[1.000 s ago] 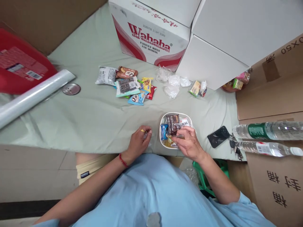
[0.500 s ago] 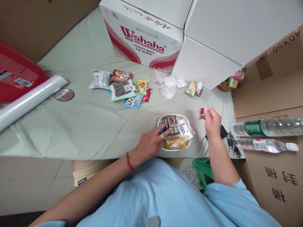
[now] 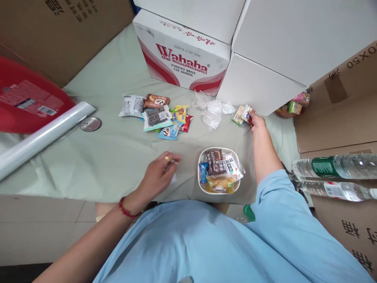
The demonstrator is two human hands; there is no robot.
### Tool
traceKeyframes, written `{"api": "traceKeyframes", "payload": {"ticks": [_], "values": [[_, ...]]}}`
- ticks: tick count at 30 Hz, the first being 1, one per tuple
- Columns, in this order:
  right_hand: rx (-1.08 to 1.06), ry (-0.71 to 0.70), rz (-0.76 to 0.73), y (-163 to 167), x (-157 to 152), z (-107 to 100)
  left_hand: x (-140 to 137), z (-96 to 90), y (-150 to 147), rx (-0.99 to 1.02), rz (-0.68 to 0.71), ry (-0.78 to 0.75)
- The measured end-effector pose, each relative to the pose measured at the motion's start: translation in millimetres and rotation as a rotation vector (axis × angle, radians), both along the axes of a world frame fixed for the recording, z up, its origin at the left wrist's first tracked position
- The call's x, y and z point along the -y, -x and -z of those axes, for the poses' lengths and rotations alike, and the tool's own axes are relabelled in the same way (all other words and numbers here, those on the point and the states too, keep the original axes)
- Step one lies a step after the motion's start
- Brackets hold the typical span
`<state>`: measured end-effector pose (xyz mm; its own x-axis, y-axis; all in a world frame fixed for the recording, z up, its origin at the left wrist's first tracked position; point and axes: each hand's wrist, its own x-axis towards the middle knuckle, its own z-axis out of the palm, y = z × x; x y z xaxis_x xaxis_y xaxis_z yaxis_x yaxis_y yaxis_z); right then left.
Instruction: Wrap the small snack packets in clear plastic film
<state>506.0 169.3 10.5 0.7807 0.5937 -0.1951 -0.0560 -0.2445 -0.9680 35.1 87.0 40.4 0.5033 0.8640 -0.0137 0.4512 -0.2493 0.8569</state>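
My right hand [image 3: 258,122] reaches to the foot of the white boxes, its fingers closed on a small white wrapped snack packet [image 3: 246,112]. Touching that packet on its left is a yellow-green snack packet [image 3: 238,116]. My left hand [image 3: 160,173], slightly blurred, hovers over the cloth left of the bowl with thumb and forefinger apart; I make out nothing held in it. Between my arms stands a white bowl [image 3: 199,181] holding a brown cocoa packet [image 3: 216,162], a white packet [image 3: 232,167], a blue packet [image 3: 203,172] and a yellow-wrapped snack [image 3: 220,184].
Several snack packets [image 3: 159,118] lie in a pile at the back left. Crumpled clear plastic [image 3: 212,112] sits before the Wahaha box [image 3: 182,59]. A plastic film roll [image 3: 50,135] and round metal lid [image 3: 90,124] are left; water bottles [image 3: 338,167] lie right.
My right hand has moved forward to the small packets and closed on the white one. My left hand has left the bowl, moving left. The view has shifted slightly.
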Motion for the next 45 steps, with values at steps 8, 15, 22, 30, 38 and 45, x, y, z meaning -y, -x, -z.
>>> {"api": "traceKeyframes", "payload": {"ticks": [8,15,22,30,38,45], "values": [[-0.062,-0.132,0.013,30,88,-42,13,17.1,-54,-0.071,0.446,-0.178],[0.050,0.102,-0.579,141,189,-78,12,23.5,-64,0.092,0.375,-0.037],[0.811,0.243,-0.530,233,199,-54,17,17.2,-58,0.142,0.047,0.006],[1.021,0.314,-0.501,246,187,-40,28,32.4,-62,0.164,-0.045,0.057],[0.689,0.138,-0.470,211,196,-51,35,43.3,-69,0.196,-0.032,0.109],[0.756,0.237,-0.237,161,206,-42,40,47.3,-71,0.163,-0.042,0.103]]}}
